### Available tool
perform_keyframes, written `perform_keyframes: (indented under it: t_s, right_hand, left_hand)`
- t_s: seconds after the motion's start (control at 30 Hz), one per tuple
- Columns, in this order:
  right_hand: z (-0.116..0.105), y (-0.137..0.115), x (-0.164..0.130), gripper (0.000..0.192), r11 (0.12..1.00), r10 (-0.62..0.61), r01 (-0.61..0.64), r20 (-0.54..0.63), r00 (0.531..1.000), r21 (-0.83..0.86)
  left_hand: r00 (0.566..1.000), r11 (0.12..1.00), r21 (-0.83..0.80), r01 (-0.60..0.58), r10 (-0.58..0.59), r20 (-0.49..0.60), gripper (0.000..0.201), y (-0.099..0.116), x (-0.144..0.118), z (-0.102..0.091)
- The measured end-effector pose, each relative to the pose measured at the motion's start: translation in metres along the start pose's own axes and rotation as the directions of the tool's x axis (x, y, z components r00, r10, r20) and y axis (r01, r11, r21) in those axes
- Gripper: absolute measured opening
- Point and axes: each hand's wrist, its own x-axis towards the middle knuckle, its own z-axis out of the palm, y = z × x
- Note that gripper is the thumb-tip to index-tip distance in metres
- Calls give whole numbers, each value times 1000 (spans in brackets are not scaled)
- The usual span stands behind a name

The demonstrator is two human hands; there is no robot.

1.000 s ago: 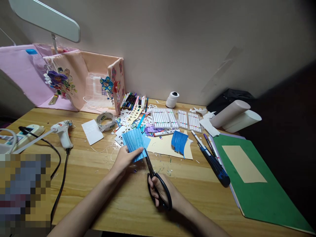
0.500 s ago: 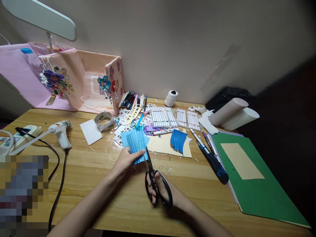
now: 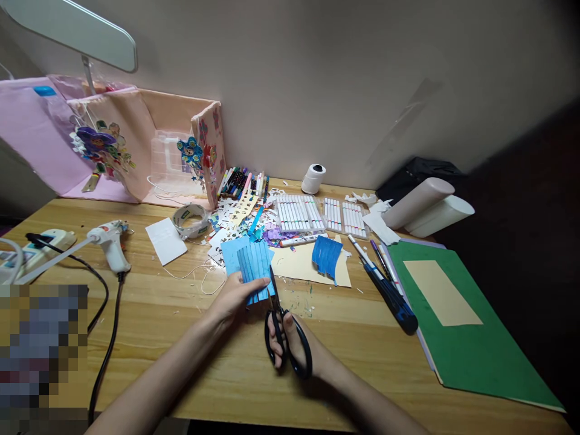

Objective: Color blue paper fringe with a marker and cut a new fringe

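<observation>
A sheet of light blue paper [image 3: 254, 261], marked with dark lines running along it, is pinched in my left hand [image 3: 235, 297], the thumb lying across its front. My right hand [image 3: 296, 341] has its fingers through the black handles of a pair of scissors [image 3: 274, 296]. The blades point away from me and lie at the right edge of the blue paper. Another light blue piece shows behind the held sheet. To the right, a darker blue paper piece [image 3: 327, 258] rests on a cream sheet [image 3: 294, 269].
Paper scraps [image 3: 226, 226], marker sets [image 3: 296, 214] and a tape roll [image 3: 190, 221] lie beyond my hands. A glue gun [image 3: 111, 244] with its cord is at left. On the right are a utility knife [image 3: 394, 302] and a green board [image 3: 480, 356]. A pink box [image 3: 176, 109] stands behind.
The blue sheet has shifted and tilted slightly in my left hand. The scissor handles have come a little closer together, with the blades still at the paper's right edge.
</observation>
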Motion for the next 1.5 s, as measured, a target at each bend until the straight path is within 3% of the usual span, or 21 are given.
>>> perform_keyframes:
  t_s: [0.23, 0.43, 0.67, 0.87, 1.17, 1.33, 1.5]
  right_hand:
    - [4, 7, 7, 72, 994, 90, -85, -68, 994, 66]
    - [0, 3, 4, 76, 1000, 11, -10, -49, 999, 21]
    - [1, 11, 10, 70, 996, 63, -56, -119, 991, 62]
    - [1, 3, 7, 74, 998, -2, 9, -102, 995, 63]
    - [2, 7, 10, 71, 999, 10, -2, -159, 987, 54]
    - [-3, 10, 12, 74, 997, -37, 46, -155, 987, 56]
    - [-3, 10, 13, 70, 999, -23, 28, -181, 983, 26]
  left_hand:
    - [1000, 999, -18, 28, -29, -13, 31, -2, -1, 1]
    - [999, 999, -31, 39, -38, 33, 33, -3, -2, 3]
    - [997, 998, -53, 32, -29, 69, 32, -8, 2, 3]
    - [991, 998, -50, 47, -41, 127, 28, -9, 1, 3]
    - [987, 996, -67, 53, -42, 156, 30, -11, 1, 5]
    - [958, 997, 8, 77, -76, 275, 31, -14, 1, 5]
    - [962, 999, 12, 53, -55, 267, 30, -18, 2, 4]
